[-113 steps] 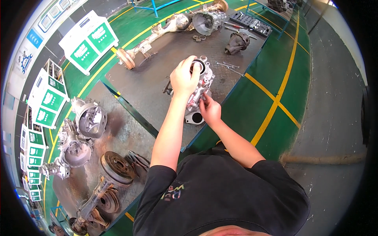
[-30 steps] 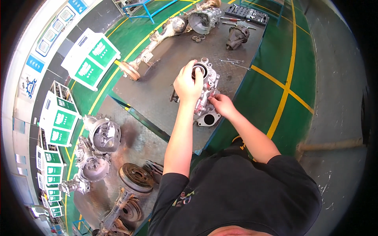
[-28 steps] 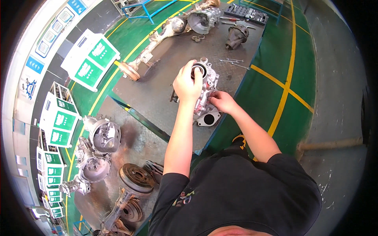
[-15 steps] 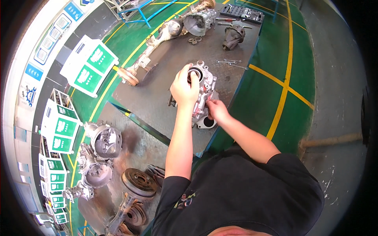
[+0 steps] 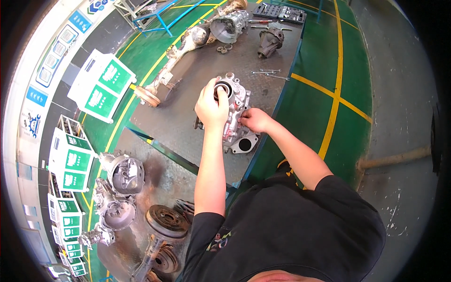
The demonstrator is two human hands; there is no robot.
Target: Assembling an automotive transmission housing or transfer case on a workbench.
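Observation:
A silvery metal gearbox housing [image 5: 240, 97] lies on the dark steel workbench [image 5: 188, 94], in front of me. My left hand [image 5: 212, 107] grips the round collar at its far left end, with the thumb over the ring-shaped opening [image 5: 224, 87]. At the housing's right side my right hand [image 5: 256, 121] is closed, its fingertips bunched against the middle of the casing. What those fingertips hold, if anything, is hidden. Reddish marks show on the casing between the hands. Nearest to me on the housing is a flange [image 5: 244, 144] with a dark round hole.
Beyond the housing lie several wrenches [image 5: 270, 73], a dark differential unit [image 5: 270, 43], small rings [image 5: 224, 48] and a tool case [image 5: 280, 13]. A long axle [image 5: 176, 54] runs along the bench's left. Bell housings [image 5: 127, 175] and a rusty brake drum [image 5: 167, 220] occupy the nearer bench.
My right hand has moved up along the housing, toward its middle. My left hand stays on the collar. The whole view has shifted slightly.

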